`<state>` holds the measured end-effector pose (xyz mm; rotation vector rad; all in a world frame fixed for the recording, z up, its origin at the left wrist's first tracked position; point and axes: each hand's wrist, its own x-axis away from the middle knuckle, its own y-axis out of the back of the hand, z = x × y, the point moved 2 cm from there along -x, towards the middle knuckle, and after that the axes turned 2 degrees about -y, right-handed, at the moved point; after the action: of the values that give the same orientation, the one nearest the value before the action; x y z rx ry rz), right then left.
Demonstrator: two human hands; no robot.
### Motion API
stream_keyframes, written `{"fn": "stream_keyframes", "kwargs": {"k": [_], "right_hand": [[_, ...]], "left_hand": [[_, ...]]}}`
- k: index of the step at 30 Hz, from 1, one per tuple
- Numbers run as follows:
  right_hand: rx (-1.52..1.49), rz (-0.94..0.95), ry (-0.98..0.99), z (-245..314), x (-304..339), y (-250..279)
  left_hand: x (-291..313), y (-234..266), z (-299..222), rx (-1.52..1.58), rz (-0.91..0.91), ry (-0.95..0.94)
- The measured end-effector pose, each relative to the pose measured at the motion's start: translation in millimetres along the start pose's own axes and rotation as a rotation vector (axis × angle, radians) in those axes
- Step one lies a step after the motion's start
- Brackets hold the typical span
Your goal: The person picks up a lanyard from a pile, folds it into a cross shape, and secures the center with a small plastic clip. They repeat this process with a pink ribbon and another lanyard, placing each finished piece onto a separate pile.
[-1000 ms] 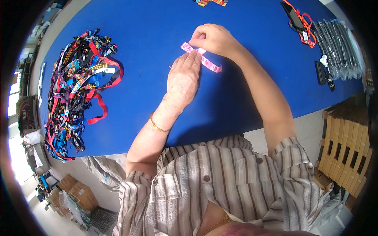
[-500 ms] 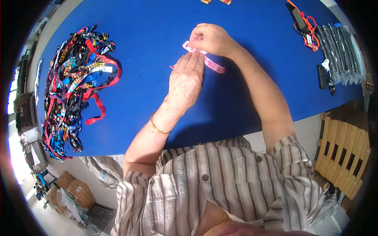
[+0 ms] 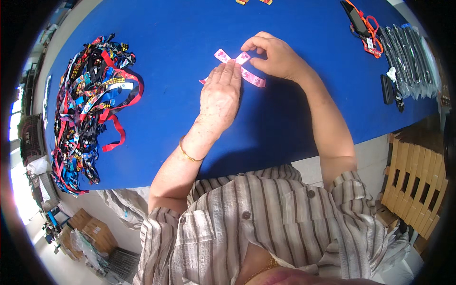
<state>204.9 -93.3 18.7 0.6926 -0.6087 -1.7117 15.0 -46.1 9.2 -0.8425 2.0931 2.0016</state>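
A pink printed ribbon [image 3: 253, 79] lies on the blue tabletop [image 3: 175, 52], its strips crossing and sticking out on several sides of my left fingers. My left hand [image 3: 220, 97] rests flat over the middle of it, fingers stretched out and close together, hiding the crossing. Just right of the ribbon's upper right strip, my right hand [image 3: 279, 59] hovers with thumb and forefinger apart and nothing visible between them. The other fingers of that hand are curled.
To the left lies a long heap of patterned lanyards [image 3: 78, 118], with a red strap [image 3: 124, 130] looping out. At the right are plastic-wrapped black items [image 3: 408, 61], an orange cord [image 3: 375, 40] and a black phone-like slab [image 3: 355, 18]. Brown cartons [image 3: 415, 183] stand beyond the table.
My right hand has moved right and opened, away from the pink ribbon. The ribbon's upper right strip now shows uncovered. My left hand stays flat on it, slightly further left.
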Motion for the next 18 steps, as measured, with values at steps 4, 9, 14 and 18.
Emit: {"fn": "stream_keyframes", "kwargs": {"k": [4, 9, 14, 18], "right_hand": [[0.066, -0.085, 0.011, 3.4, -0.7, -7.5], [0.07, -0.179, 0.068, 1.9, 1.5, -15.3], [0.115, -0.264, 0.072, 4.5, 1.7, -18.4], [0.08, -0.223, 0.037, 6.4, 1.0, -23.9]], "left_hand": [[0.3, -0.4, -0.9, 0.022, -0.003, 0.011], [0.8, -2.2, -1.3, 0.038, -0.021, 0.015], [0.7, -1.6, -2.0, 0.036, -0.01, 0.014], [-0.4, -3.1, -3.2, 0.01, 0.005, 0.01]]}}
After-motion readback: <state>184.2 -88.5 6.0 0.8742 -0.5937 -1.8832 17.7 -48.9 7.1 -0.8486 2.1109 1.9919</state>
